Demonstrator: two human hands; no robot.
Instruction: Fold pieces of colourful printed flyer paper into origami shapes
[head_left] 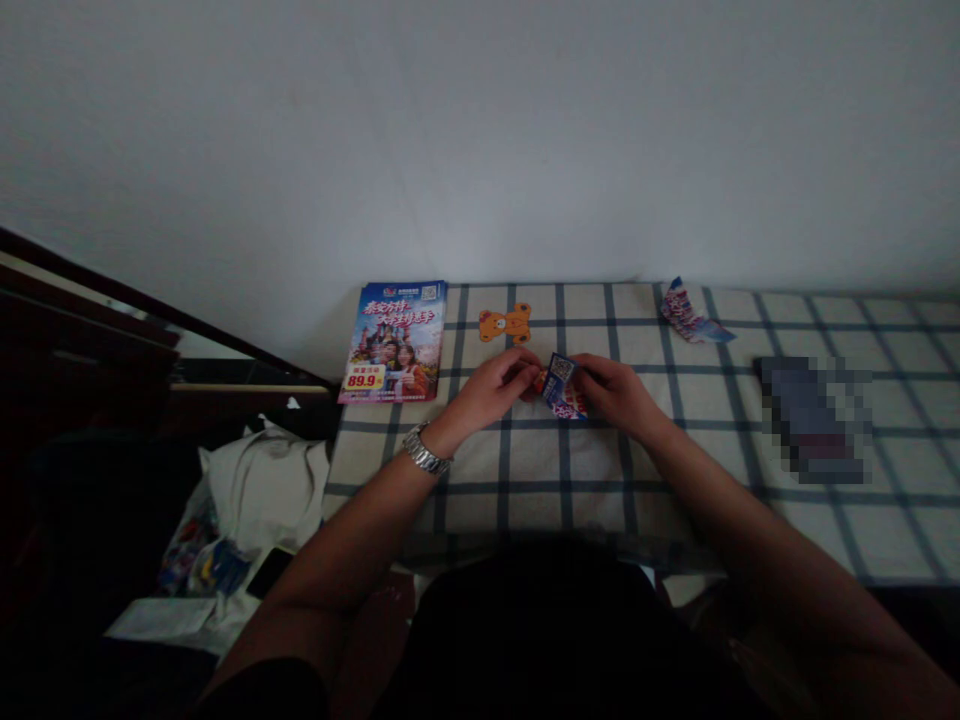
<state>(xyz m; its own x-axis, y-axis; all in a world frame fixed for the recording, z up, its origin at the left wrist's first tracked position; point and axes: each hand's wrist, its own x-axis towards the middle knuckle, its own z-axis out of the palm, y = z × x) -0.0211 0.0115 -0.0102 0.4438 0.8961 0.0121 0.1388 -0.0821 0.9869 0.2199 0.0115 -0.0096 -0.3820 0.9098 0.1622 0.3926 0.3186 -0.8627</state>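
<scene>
Leaflet scrap [562, 387], center frame: my left hand [491, 392] and right hand [616, 393] pinch its 2 side edges; seems light, flimsy, easily torn.

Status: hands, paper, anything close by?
Both the left hand and right hand pinch the folded paper piece over the checked tablecloth. Just beyond, apart: orange bear cutout. Off left a flyer, off right a paper scrap.

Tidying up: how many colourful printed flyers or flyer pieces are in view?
3: folded piece in left hand and right hand, crumpled piece by the wall, flat flyer at left edge, maybe hiding more beneath.
</scene>
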